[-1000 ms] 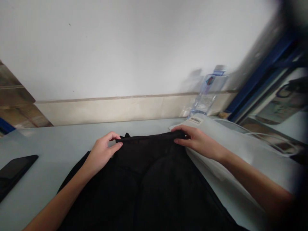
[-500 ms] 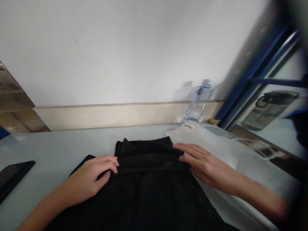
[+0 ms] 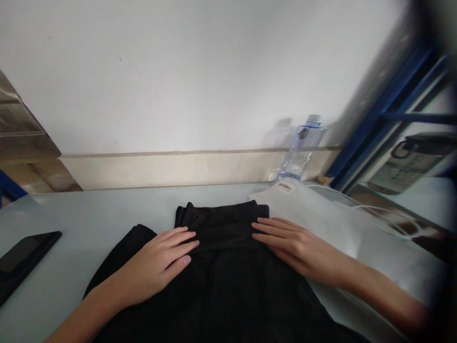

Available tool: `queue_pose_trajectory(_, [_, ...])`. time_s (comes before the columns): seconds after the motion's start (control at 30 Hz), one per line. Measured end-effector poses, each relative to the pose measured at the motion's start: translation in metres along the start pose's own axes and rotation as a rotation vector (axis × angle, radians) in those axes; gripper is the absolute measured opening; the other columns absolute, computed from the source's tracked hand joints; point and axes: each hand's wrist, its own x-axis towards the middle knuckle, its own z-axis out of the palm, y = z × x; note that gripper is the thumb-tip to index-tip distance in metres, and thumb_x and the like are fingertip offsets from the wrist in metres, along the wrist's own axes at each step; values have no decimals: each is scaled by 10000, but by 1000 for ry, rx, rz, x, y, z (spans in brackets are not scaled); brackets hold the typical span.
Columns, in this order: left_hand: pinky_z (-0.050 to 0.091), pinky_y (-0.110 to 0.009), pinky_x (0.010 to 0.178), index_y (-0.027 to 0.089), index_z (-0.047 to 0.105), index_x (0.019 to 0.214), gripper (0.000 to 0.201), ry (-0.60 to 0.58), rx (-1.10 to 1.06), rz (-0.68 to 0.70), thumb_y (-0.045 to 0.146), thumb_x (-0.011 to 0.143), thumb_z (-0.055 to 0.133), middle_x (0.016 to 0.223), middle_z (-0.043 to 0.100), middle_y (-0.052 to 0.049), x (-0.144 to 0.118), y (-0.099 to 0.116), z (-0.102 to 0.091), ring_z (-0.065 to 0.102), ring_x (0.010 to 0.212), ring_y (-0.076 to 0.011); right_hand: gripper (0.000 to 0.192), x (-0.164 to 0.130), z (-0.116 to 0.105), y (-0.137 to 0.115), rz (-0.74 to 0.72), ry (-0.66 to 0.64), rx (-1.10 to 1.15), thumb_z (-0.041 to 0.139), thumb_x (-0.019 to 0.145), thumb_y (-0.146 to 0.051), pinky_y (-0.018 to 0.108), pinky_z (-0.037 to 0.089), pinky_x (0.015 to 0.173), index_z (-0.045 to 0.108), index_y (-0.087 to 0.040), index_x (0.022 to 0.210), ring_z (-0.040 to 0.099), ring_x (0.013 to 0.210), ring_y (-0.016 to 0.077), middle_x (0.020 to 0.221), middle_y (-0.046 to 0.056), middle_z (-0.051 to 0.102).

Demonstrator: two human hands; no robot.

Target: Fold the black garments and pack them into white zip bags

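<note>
A black garment (image 3: 228, 290) lies spread on the table, its far end folded over in layers; I cannot tell what kind of garment it is. My left hand (image 3: 162, 261) rests flat on the left side of the fold, fingers stretched out over the cloth. On the right side of the fold lies my right hand (image 3: 294, 244), its fingers extended and pressing lightly on the fabric. Neither hand grips the cloth. The near part of the garment runs out of the bottom of the view.
A tablet-like black device (image 3: 26, 259) lies at the left on the pale table (image 3: 117, 205). A clear plastic bottle (image 3: 302, 150) stands by the wall. A white bag (image 3: 332, 214) with a barcode label and a white cable (image 3: 385, 214) are at the right, near a lidded jug (image 3: 410, 164).
My left hand has shifted right and its curled fingers have straightened out flat on the cloth. My right hand has moved slightly inward over the fold. The view has shifted a little.
</note>
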Motion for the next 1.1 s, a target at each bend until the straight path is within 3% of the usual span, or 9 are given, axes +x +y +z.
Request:
queue_pose_trajectory(0.23, [250,-414,1113,338,337,1379,427,84,-8,10,369,954,322,1445,370,36,-12,-7,11,291,1350,-200,429,-13,7,6,59,-28,143,399,934,-233,492,322,1068,409,-274,1361,313,1326,228,1429,37,383])
queue_pose_trajectory(0.4, [231,-438,1117,366,297,1386,435,80,33,-8,383,953,322,1463,326,51,-21,-11,10,272,1358,-206,460,-23,0,11,47,-77,109,373,952,-280,532,264,1082,310,-267,1408,261,1345,232,1439,36,365])
queue_pose_trajectory(0.57, [173,-439,1137,320,432,1329,406,125,40,27,410,949,320,1403,430,32,-1,14,-15,296,1348,-204,320,12,-29,-18,38,33,18,408,931,-285,536,259,1084,611,-223,1170,415,1272,253,1263,67,582])
queue_pose_trajectory(0.63, [208,-407,1132,252,416,1350,455,177,0,3,425,955,270,1408,424,-3,17,34,-21,322,1336,-188,333,35,-33,-38,79,116,20,402,928,-278,499,289,1080,592,-189,1186,468,1229,242,1272,92,572])
queue_pose_trajectory(0.7, [266,-389,1112,177,350,1387,521,193,-59,-31,438,957,214,1437,371,-47,34,51,-16,330,1332,-186,411,54,-24,-55,127,118,69,383,932,-294,474,329,1062,479,-150,1304,453,1243,236,1333,117,512])
queue_pose_trajectory(0.8, [309,-437,1088,103,308,1397,583,164,-56,-54,462,954,187,1449,320,-103,44,60,7,314,1336,-224,479,64,7,-66,172,21,71,336,943,-308,530,344,1033,382,-102,1373,345,1310,290,1416,158,385])
queue_pose_trajectory(0.93, [312,-507,1075,162,313,1399,551,196,73,-11,470,946,251,1448,301,-82,37,51,35,311,1333,-263,504,53,37,-62,175,-4,-11,317,951,-352,576,318,1030,343,-120,1398,249,1343,315,1457,149,279])
queue_pose_trajectory(1.1, [357,-536,1040,253,339,1386,481,186,142,-25,429,940,298,1429,344,-20,30,35,32,365,1306,-277,501,46,34,-55,204,20,-53,280,958,-398,581,361,1002,319,-188,1411,295,1326,303,1443,103,312])
